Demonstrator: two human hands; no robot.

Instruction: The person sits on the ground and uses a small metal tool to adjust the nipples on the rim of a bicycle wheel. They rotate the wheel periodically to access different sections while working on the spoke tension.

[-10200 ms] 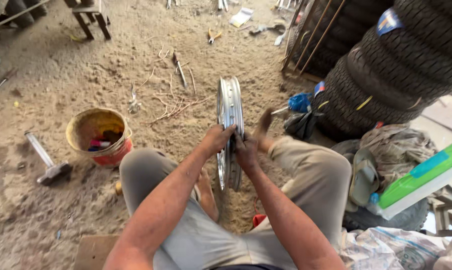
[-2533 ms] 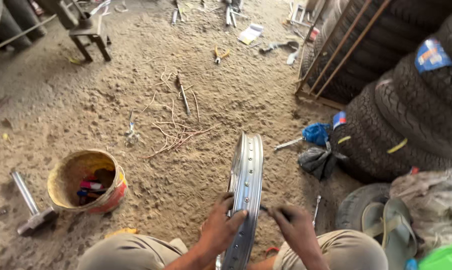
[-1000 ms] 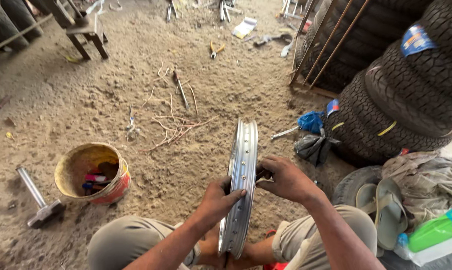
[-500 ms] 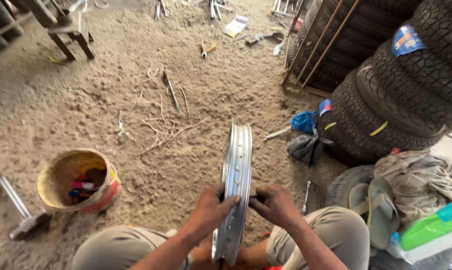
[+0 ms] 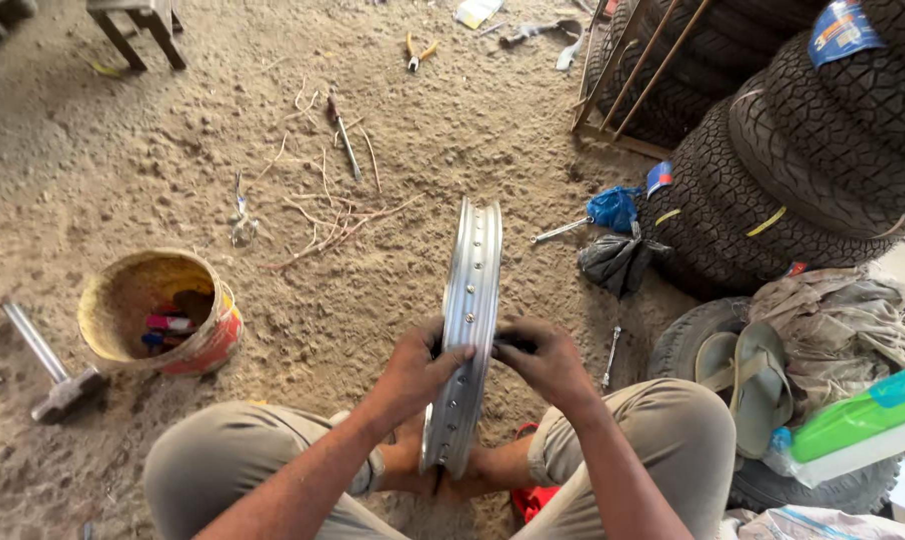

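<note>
A stack of black tyres [image 5: 813, 150] fills the dirt floor's far right corner. A silver wheel rim [image 5: 465, 320] stands upright on edge in the middle of the floor's near edge, between the seated person's knees. The left hand [image 5: 418, 372] is closed around the rim's left side; the right hand [image 5: 545, 360] pinches its right side. A worn bucket [image 5: 163, 312] sits toward the left edge, a hammer [image 5: 48, 362] just beyond it.

I see a sandy dirt floor [image 5: 173, 130] carrying a rusty yellow-red metal bucket [image 5: 163, 315], a steel sledgehammer [image 5: 48, 365], scattered thin spokes [image 5: 343, 215], yellow-handled pliers [image 5: 418, 50] and stacked black tyres [image 5: 773, 170].
</note>
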